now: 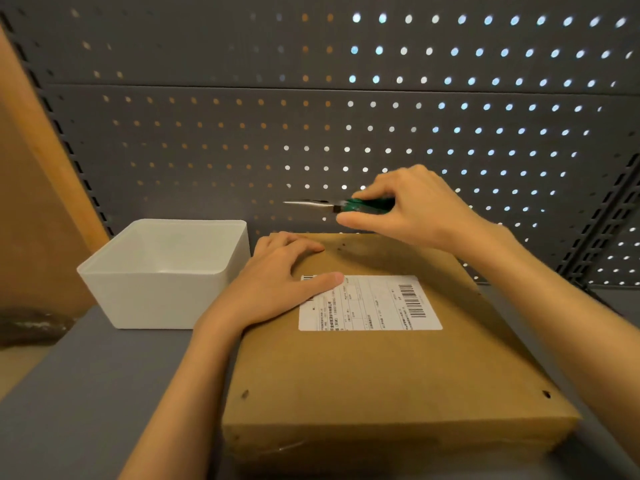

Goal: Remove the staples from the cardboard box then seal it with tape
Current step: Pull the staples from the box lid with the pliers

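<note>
A flat brown cardboard box point(381, 368) lies on the grey shelf in front of me, with a white shipping label point(370, 304) on its top. Small dark holes mark its top near the far edge and at both near corners. My left hand point(277, 285) rests flat on the box's far left part, thumb touching the label. Above the box's far edge, my right hand point(412, 209) grips a green-handled tool point(367, 205). Its thin metal tip point(304, 202) points left, over the gap between box and bin. No tape is in view.
An empty white plastic bin point(166, 271) stands just left of the box, touching or nearly touching it. A dark pegboard wall point(311, 116) rises close behind. A brown board point(34, 202) leans at the far left. Grey shelf surface point(86, 393) lies at the near left.
</note>
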`<state>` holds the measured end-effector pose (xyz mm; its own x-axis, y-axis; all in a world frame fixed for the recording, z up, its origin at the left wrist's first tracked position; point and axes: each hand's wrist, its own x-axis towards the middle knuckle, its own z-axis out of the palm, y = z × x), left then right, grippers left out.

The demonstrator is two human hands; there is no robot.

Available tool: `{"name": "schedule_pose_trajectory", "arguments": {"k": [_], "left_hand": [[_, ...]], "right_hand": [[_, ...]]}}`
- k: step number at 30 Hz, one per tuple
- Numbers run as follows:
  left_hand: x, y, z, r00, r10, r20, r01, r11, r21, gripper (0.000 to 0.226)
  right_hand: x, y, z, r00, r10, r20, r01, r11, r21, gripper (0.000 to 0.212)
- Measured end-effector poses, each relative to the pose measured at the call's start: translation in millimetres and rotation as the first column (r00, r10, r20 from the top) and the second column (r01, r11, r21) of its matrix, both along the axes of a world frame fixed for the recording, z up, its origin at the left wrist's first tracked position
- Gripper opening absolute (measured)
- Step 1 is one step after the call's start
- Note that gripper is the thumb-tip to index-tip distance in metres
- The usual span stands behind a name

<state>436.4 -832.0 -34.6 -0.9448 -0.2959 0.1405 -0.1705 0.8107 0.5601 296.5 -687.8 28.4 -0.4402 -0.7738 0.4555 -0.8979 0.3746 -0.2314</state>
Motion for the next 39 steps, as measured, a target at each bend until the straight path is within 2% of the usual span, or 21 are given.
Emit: {"name": "schedule_pose_trajectory", "arguments": {"k": [5, 10, 15, 21, 26, 30, 36, 39], "left_hand": [[0.5, -1.5, -2.3, 1.000, -0.006, -0.018, 0.006, 1.000, -0.001, 0.058], [-1.9, -2.7, -5.6, 0.998, 0.001, -0.070, -0.001, 1.000, -0.003, 0.057], [-4.3, -3.6, -8.6, 0.994, -0.002, -0.107, 0.000, 1.000, -0.020, 0.071], [-6.0, -3.4, -10.2, 0.995, 0.007, -0.103, -0.012, 0.999, -0.045, 0.072], [-4.3, -2.2, -6.9, 0.998, 0.001, -0.069, -0.005, 0.999, -0.049, 0.065], [-2.8, -2.8, -6.2, 0.999, -0.002, -0.043, 0.000, 0.998, -0.057, 0.059], [-1.4, -2.7, -6.9, 0.991, -0.014, -0.136, 0.003, 0.997, -0.078, 0.050], [-1.0, -4.8, -8.0, 0.990, -0.015, -0.143, 0.002, 0.995, -0.096, 0.053]], "right_hand": [[24.3, -48.4, 14.8, 0.996, 0.087, -0.034, -0.084, 0.994, 0.063, 0.041], [40.6, -80.6, 5.1, 0.988, 0.127, -0.092, -0.118, 0.988, 0.098, 0.037], [44.2, -93.7, -2.6, 0.984, 0.151, -0.098, -0.142, 0.986, 0.085, 0.044], [43.9, -95.8, -3.6, 0.981, 0.143, -0.127, -0.134, 0.988, 0.080, 0.049], [41.3, -86.4, -1.2, 0.983, 0.100, -0.153, -0.088, 0.993, 0.082, 0.049], [34.2, -59.4, 7.0, 0.994, 0.003, -0.109, 0.001, 0.999, 0.039, 0.047], [27.1, 3.9, 8.6, 0.992, -0.122, -0.032, 0.122, 0.992, -0.015, 0.044], [25.1, 37.1, 6.0, 0.983, -0.180, -0.014, 0.180, 0.983, -0.035, 0.043]]}}
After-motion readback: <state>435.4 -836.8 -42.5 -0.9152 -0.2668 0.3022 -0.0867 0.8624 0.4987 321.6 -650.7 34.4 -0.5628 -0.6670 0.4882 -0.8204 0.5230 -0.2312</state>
